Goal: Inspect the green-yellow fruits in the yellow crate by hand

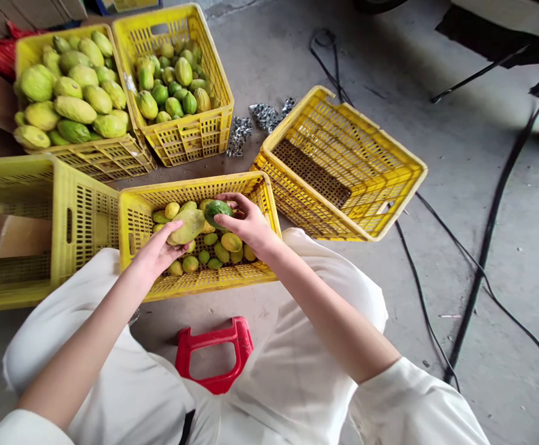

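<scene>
Left hand (161, 247) is grasping a yellow-green fruit (188, 226); right hand (247, 224) is gripping a dark green fruit (217, 212), seemingly by fingers and thumb. Both fruits are sitting above the near crate (199, 290), smaller fruits (220, 251) lying below the hands.

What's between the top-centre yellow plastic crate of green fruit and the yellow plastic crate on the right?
Crumpled silver-and-black patterned scraps on the grey concrete floor, some close beside the fruit crate. Head view shows it; their material is unclear.

Crate walls (195, 285) ring the fruit (220, 250); above, the opening is free between 2 forearms (97, 352).
</scene>
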Motion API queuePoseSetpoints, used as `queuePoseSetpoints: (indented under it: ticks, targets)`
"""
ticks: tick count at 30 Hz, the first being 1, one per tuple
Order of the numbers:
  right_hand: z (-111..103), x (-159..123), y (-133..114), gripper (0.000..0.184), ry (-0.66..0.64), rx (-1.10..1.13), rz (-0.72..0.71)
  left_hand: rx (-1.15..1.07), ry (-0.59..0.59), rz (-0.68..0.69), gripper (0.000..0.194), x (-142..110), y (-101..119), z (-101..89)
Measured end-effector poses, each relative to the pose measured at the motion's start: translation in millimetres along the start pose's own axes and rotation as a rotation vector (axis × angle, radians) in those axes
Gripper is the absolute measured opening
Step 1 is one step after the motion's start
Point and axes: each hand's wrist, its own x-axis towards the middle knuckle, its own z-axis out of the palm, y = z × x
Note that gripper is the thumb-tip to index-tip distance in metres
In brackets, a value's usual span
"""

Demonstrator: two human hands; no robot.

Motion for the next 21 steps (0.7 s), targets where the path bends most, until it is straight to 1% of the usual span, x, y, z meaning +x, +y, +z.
queuePoseSetpoints:
  ticks: [3,5,9,11,15,18,21]
  targets:
    - [0.4,-0.1,-0.8,0.063,0.053,0.021,0.013,0.017,-0.007,0.033,0.028,0.8,-0.3,0.4]
    - [0.7,0.3,-1.2,0.063,0.048,0.028,0.021,0.020,0.003,0.046,0.026,2.5,-0.1,-0.3]
    - [0.7,1.9,0.4,0.058,-0.018,-0.012,0.000,-0.007,0.011,0.042,0.035,5.1,-0.5,-1.4]
    - [0.9,2.7,2.5,0.056,-0.018,-0.044,0.003,-0.021,0.012,0.025,0.036,4.3,-0.7,-0.5]
    - [1.6,4.1,6.4,0.056,0.004,-0.093,0.025,-0.066,0.036,0.001,0.033,0.2,0.4,3.1]
    - [1.9,4.6,8.1,0.058,-0.024,-0.099,0.055,-0.090,0.042,0.003,0.040,-1.3,1.5,3.8]
    - [2.0,4.5,8.2,0.058,-0.047,-0.094,0.053,-0.086,0.017,0.009,0.042,-0.7,1.9,2.7]
